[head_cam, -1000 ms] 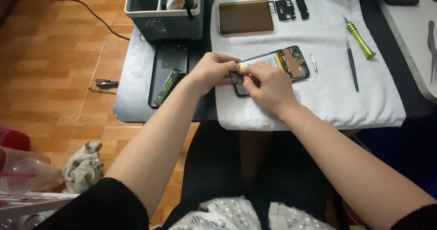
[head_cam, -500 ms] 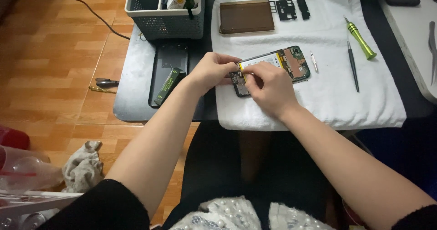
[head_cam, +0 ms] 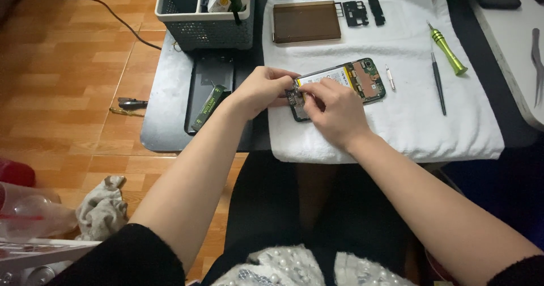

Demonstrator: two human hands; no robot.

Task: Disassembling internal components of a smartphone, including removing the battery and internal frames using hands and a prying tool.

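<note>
Phone (head_cam: 340,85) opened and stripped of its back, lying on a white towel (head_cam: 408,122) at the middle of the bench (head_cam: 170,127): you have both hands at its near end. Your left hand (head_cam: 263,90) pinches that end with fingers curled shut on the frame, steadying it; your right hand (head_cam: 334,107) closes thumb and forefinger over the lower board, though whether a small part sits between them cannot be told, since the fingertips hide it.

Keep the left-hand grip on the frame edges only, clear of the exposed parts, and let the towel take the weight so the phone does not rock. Work the right-hand grip with small, level moves; a sideways tug here would likely strain a thin connector. It looks wise to keep your wrist low and off the battery.

Inside the phone a pale, yellow-edged battery fills the middle, with a green circuit board and copper-toned shielding at the far end, all in a dark green rim. Just beside its far end lies a small silver pin-like piece (head_cam: 390,77).

Further out on the towel rest a thin black tool (head_cam: 438,85) and a green-handled screwdriver (head_cam: 447,51), a brown back cover (head_cam: 306,21) and two small black plates (head_cam: 365,12). To your left, a dark panel (head_cam: 209,88) lies on the bench in front of a grey mesh organiser (head_cam: 198,20).
</note>
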